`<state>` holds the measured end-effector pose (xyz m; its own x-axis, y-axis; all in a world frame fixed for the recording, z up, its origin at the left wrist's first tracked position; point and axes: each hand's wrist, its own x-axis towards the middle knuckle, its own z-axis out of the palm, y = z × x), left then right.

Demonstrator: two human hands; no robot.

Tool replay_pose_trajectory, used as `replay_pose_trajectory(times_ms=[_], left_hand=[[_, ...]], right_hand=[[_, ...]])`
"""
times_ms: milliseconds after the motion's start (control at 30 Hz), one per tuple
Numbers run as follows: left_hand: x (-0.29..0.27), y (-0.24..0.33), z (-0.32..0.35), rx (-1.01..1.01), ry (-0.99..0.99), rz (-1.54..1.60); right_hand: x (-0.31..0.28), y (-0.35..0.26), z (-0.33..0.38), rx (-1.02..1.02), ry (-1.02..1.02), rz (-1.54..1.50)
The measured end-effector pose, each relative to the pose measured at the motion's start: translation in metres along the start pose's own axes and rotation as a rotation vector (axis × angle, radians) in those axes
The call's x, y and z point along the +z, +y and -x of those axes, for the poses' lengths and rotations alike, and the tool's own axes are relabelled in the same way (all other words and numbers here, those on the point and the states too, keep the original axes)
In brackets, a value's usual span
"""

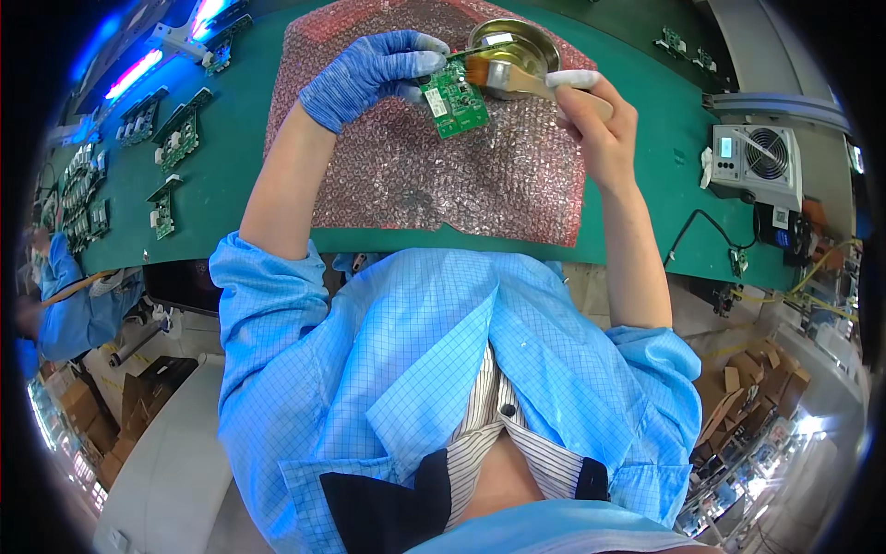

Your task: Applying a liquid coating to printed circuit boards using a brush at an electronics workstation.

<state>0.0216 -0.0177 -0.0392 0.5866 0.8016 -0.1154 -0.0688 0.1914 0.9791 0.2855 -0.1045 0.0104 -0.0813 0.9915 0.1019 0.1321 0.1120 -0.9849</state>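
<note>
My left hand (377,76), in a blue knit glove with pale fingertips, grips a green circuit board (458,109) by its upper left edge. The board is tilted, with a white label and small parts facing up. In my right hand (598,120), bare but for white covers on a finger or two, is a flat brush (517,79) with a wooden handle. Its brown bristles touch or lie just over the board's upper edge. Right behind the board and brush stands a round metal bowl (544,51), partly hidden by them, with yellowish liquid apparently inside.
Pink bubble wrap (415,180) covers the middle of the green table (235,138). More circuit boards (177,138) lie at the left, a few at far right. A white box with a fan (757,164) stands right, its black cable nearby. Another person's blue sleeve (74,319) shows far left.
</note>
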Motion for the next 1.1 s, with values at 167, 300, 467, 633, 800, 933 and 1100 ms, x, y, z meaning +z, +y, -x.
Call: replay_pose_trajectory(times_ms=[167,300,467,633,800,933,1100], left_hand=[[-0.005,-0.008,0.0,0.018,0.07,0.039],[-0.008,-0.016,0.002,0.062,0.133,0.083],[-0.002,-0.019,-0.001,0.061,0.276,0.123],[0.007,-0.02,0.002,0.087,0.363,0.208],[0.015,-0.02,0.002,0.106,0.381,0.238],[0.016,-0.021,0.003,0.134,0.414,0.239],[0.014,-0.023,0.005,0.125,0.38,0.262]], right_hand=[[0.002,0.009,0.01,0.074,-0.088,-0.024],[0.001,0.013,0.019,0.124,-0.161,0.031],[0.016,0.022,0.022,-0.012,0.049,0.094],[0.022,0.022,0.024,0.0,0.066,0.054],[0.024,0.021,0.011,-0.096,0.238,-0.038],[0.023,0.02,0.012,-0.123,0.085,0.261],[0.023,0.014,0.014,-0.338,0.082,0.358]])
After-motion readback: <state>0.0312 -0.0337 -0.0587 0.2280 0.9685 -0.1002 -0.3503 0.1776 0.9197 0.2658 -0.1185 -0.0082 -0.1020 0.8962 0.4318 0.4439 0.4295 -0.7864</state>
